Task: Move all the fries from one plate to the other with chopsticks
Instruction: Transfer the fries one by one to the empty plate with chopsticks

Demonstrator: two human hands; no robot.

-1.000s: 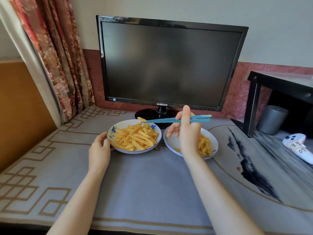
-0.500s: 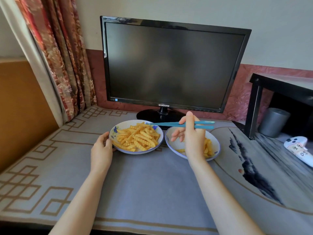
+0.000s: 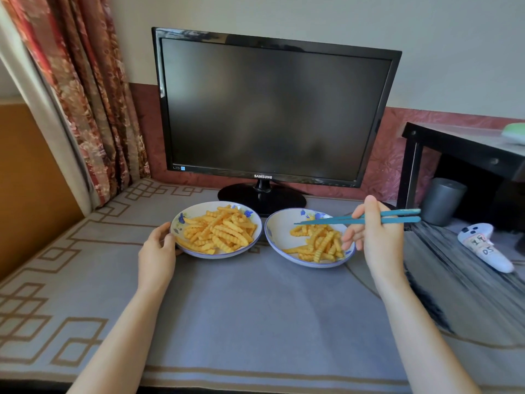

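Note:
Two white plates with blue flowers stand side by side on the grey cloth. The left plate (image 3: 181,223) is heaped with crinkle-cut fries (image 3: 220,233). The right plate (image 3: 277,231) holds a smaller pile of fries (image 3: 319,243). My left hand (image 3: 156,253) rests against the left plate's near-left rim. My right hand (image 3: 375,237) grips a pair of blue chopsticks (image 3: 335,220) level above the right plate, tips pointing left over its middle. I see no fry between the tips.
A black Samsung monitor (image 3: 272,109) stands right behind the plates, its base (image 3: 261,197) close to both rims. A white controller (image 3: 483,245) lies at the right, with a grey cylinder (image 3: 443,200) under a black side table (image 3: 466,149). A curtain (image 3: 85,95) hangs at the left.
My right hand has carried the chopsticks rightward, from over the left plate's far edge to over the right plate. The right plate's fries are now uncovered. My left hand stays on the left plate.

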